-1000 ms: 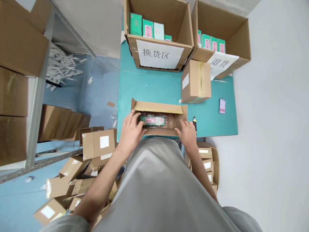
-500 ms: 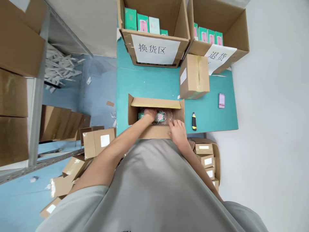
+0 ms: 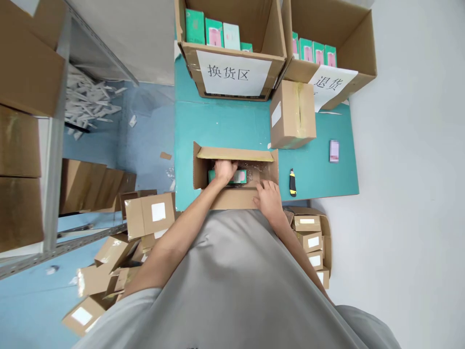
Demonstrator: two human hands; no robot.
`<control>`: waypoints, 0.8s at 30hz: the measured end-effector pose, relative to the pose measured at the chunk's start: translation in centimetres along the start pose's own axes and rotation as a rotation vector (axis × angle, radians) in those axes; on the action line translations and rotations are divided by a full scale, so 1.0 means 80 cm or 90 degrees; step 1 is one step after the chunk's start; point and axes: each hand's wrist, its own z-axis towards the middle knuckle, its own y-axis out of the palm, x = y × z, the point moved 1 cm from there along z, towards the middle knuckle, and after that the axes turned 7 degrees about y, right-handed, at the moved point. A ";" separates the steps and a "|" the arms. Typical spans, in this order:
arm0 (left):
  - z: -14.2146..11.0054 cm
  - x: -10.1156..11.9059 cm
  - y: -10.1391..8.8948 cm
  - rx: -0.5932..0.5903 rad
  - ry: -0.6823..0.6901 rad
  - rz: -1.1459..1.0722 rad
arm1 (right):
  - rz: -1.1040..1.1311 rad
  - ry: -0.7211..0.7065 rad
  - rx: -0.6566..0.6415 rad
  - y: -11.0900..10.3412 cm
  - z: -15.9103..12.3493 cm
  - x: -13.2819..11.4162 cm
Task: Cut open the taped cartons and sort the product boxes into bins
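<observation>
Open carton (image 3: 232,199), one, at the table's (image 3: 221,123) near edge; green box (image 3: 239,177), one, lying flat inside toward the left, clear wrap (image 3: 259,168) beside it. Left hand (image 3: 225,170): inside, fingers curled over the green box — grip hidden, cannot tell. Right hand (image 3: 269,198): at the near wall, fingers loosely bent; whether pinching cardboard, cannot tell. Handling note: best kept as a light brace against sliding, the left working wrap loose gently — thin packaging likely dents.
</observation>
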 end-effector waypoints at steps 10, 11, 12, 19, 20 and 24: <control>-0.011 -0.008 0.029 -0.186 0.120 0.101 | 0.013 0.008 -0.019 -0.002 0.003 -0.001; -0.014 -0.011 0.029 -0.192 0.119 0.112 | 0.014 0.010 -0.022 -0.002 0.003 -0.001; -0.016 -0.013 0.029 -0.191 0.117 0.125 | 0.015 0.011 -0.026 -0.003 0.003 -0.001; -0.022 -0.020 0.018 -0.142 0.042 0.192 | 0.017 0.008 -0.034 -0.004 0.004 0.000; -0.023 -0.021 0.015 -0.138 0.023 0.198 | 0.018 0.005 -0.034 -0.005 0.004 0.000; -0.032 -0.017 0.000 -0.127 0.002 0.204 | 0.023 -0.006 -0.037 -0.005 0.007 0.001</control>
